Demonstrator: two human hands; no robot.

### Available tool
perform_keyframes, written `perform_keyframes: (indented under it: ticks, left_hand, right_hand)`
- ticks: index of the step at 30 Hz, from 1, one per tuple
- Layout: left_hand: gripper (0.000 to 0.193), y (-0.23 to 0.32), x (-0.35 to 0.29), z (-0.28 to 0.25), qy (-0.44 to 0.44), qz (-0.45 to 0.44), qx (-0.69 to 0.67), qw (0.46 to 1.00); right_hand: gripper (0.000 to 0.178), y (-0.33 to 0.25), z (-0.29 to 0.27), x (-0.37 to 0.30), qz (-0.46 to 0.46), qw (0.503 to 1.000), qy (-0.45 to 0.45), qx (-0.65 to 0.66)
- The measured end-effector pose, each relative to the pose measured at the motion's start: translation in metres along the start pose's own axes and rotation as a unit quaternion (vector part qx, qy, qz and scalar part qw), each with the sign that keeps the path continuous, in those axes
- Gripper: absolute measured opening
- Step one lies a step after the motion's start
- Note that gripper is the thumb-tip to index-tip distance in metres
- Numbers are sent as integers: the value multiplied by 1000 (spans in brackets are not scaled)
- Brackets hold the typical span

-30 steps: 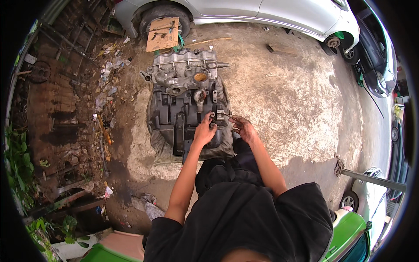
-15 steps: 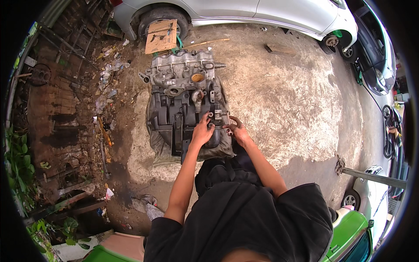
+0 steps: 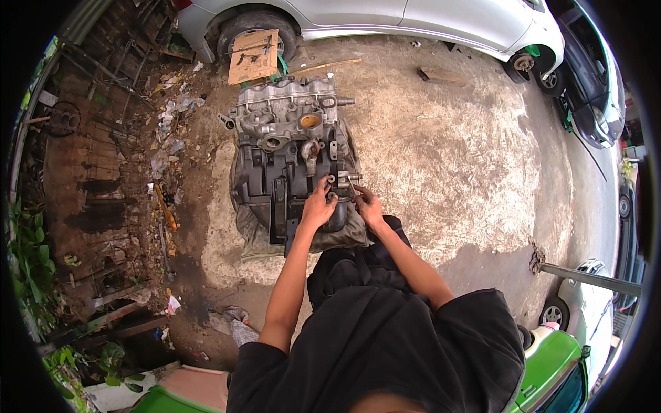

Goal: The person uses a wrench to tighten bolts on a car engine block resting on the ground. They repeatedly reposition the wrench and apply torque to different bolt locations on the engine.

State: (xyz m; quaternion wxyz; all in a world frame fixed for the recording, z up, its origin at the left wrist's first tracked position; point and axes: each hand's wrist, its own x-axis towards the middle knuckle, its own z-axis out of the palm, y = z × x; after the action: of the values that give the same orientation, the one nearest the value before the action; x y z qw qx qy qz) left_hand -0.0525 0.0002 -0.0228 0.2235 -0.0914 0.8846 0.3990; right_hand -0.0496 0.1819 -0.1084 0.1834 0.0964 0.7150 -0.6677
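Observation:
A silver metal engine cylinder head lies at the far end of a group of engine parts, with dark engine parts on the near side. My left hand reaches over the right part of these, its fingers closed about a small grey metal part. Just to its right, my right hand pinches a thin metal piece against the same grey part. Its exact kind is too small to make out. Beneath everything is a crumpled grey-green cloth.
Beyond the engine stand a silver car and a piece of cardboard leaning at its wheel. A wooden block lies on the concrete to the right. Litter and rusty scrap line the left. A green vehicle is at the lower right.
My right hand has moved slightly up and left, bringing the thin piece against the grey part. The left hand stays almost where it was.

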Motion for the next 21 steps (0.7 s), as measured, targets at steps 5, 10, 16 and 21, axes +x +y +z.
perform_keyframes:
  ticks: [5,10,16,21]
  left_hand:
    - [62,-3,3,2,-6,-4,12,1000]
    - [62,-8,5,5,6,20,5,1000]
    - [62,-10,5,6,8,27,-1,1000]
    - [62,-9,6,7,10,19,-1,1000]
  right_hand:
    - [40,5,2,-1,22,1000,16,15]
    - [46,8,1,0,1,1000,-4,-23]
    - [58,19,2,4,-37,996,-50,-60]
    - [62,1,-1,0,-24,990,-61,-121]
